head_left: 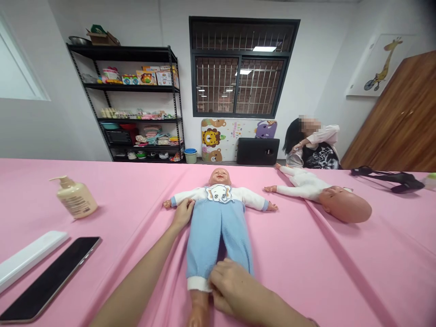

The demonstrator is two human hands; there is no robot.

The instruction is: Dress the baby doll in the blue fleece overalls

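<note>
A baby doll (220, 177) lies on its back with its arms spread. It wears a white top with an elephant bib (220, 194) and light blue trousers (204, 236) with white cuffs. At the waist, on the left side of the picture, my left hand (184, 212) has its fingers curled against the edge of the clothing. My right hand (231, 284) is closed at the inner side of the lower trouser leg, beside the white cuff (198, 284). One bare doll foot (198, 313) sticks out below that cuff; the other is hidden behind my right hand.
Pink cloth (136, 181) covers the table. A pump bottle (76, 200), a white case (30, 254) and a phone (51, 277) lie left. Right are a second doll (340, 200) and a black strap-like item (391, 178). A person (315, 141) sits beyond the table, near shelves (132, 86).
</note>
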